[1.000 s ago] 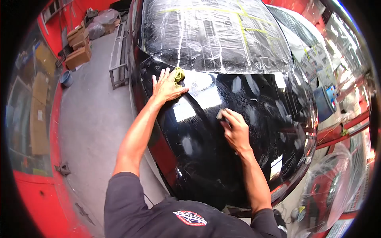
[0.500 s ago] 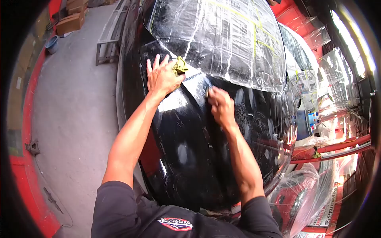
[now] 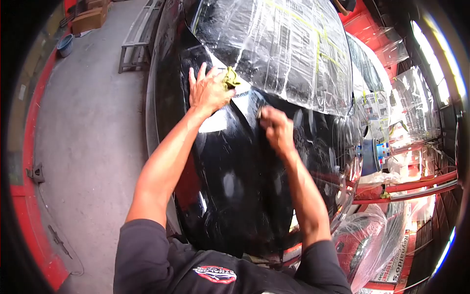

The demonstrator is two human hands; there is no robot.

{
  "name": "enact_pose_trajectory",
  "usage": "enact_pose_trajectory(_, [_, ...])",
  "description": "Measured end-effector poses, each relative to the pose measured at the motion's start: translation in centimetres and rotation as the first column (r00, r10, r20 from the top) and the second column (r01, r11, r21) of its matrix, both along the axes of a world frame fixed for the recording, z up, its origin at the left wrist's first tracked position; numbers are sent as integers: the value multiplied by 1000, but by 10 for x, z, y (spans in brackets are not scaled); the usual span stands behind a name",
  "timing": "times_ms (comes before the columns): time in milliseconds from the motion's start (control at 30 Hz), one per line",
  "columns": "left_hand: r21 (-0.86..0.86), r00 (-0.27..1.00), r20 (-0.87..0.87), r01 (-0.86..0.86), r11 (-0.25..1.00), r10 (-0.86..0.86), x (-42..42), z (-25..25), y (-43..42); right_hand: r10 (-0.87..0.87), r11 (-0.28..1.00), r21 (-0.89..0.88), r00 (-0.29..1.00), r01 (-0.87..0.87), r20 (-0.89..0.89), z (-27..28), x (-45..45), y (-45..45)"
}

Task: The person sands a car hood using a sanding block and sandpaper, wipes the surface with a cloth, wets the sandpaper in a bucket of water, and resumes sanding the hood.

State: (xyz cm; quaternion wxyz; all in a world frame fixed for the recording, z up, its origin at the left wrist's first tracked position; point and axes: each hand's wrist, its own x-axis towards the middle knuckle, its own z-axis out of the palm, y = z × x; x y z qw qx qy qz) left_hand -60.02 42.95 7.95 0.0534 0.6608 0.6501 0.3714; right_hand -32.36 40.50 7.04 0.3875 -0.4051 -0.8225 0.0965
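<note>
A glossy black car hood (image 3: pixel 230 166) with whitish smears and patches lies under both hands. Near its upper left corner my left hand (image 3: pixel 208 92) rests with fingers spread, a crumpled yellow-green cloth (image 3: pixel 231 78) held at the thumb side. To the right, my right hand (image 3: pixel 278 128) is closed on a small pale pad (image 3: pixel 260 112) pressed to the hood; motion blurs it slightly. Above the hands, plastic film (image 3: pixel 289 54) with newspaper and yellow tape covers the windshield.
At the left stand a metal bench frame (image 3: pixel 133 49), a blue bucket (image 3: pixel 64 45) and a cardboard box (image 3: pixel 89 19). On the right are another masked car (image 3: pixel 369 63), a blue container (image 3: pixel 370 156) and plastic-wrapped red parts (image 3: pixel 355 240). Part of another person shows at the top.
The view has turned and shifted. My right hand has moved up the hood, closer to the windshield and my left hand. My left hand stays near the upper left corner with the cloth.
</note>
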Motion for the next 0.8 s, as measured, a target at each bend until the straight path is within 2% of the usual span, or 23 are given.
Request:
enact_pose_trajectory(67, [-19,1000,-10,-9,1000,9,1,7,-2,-68,997,36,984,63,162,7,-7,-37])
enact_pose_trajectory(133, [-23,1000,-30,-3,1000,2,2,8,-1,17,999,25,986,-22,167,17,-3,-15])
enact_pose_trajectory(167, [-16,999,-37,-8,1000,7,4,6,-3,1,995,101,995,-12,99,6,2,11])
enact_pose_trajectory(200, [-3,999,-41,-18,1000,18,4,5,-1,-48,983,180,989,22,143,11,-4,25])
enact_pose_trajectory(267, [10,998,-58,-30,1000,30,5,-1,2,-51,987,154,995,38,85,10,-11,20])
enact_pose_trajectory(333, [41,999,-15,-29,999,30,4,-3,3,94,983,153,993,-105,78,3,-9,-16])
enact_pose_trajectory(367, [54,999,-26,-40,998,41,5,-3,3,17,995,97,977,-38,212,13,-13,-34])
enact_pose_trajectory(400, [58,999,-36,-28,998,31,7,-3,5,6,995,100,979,-27,203,12,-10,-27])
enact_pose_trajectory(467, [32,997,-69,-30,999,32,7,-4,6,54,977,-203,998,-59,-30,8,-2,1])
enact_pose_trajectory(500, [9,997,-72,-39,999,39,8,-6,7,3,993,115,993,-16,121,8,-5,20])
enact_pose_trajectory(533, [-20,996,-80,-37,999,36,8,-1,4,-73,993,101,982,55,177,20,-17,22])
enact_pose_trajectory(600, [-10,996,-83,-26,1000,25,5,-5,5,-87,996,4,992,87,89,16,-23,0])
enact_pose_trajectory(633, [-11,995,-97,-18,1000,17,6,-5,5,6,991,132,997,-16,77,1,-16,-13])
enact_pose_trajectory(667, [-21,994,-107,-31,999,29,8,-4,4,8,993,118,997,-18,82,4,-18,-37])
enact_pose_trajectory(733, [-29,990,-134,-43,999,39,10,-1,7,38,994,94,987,-53,157,13,-17,-43])
enact_pose_trajectory(800, [-21,990,-139,-26,999,23,11,1,6,-41,998,-29,972,49,232,24,-11,-7])
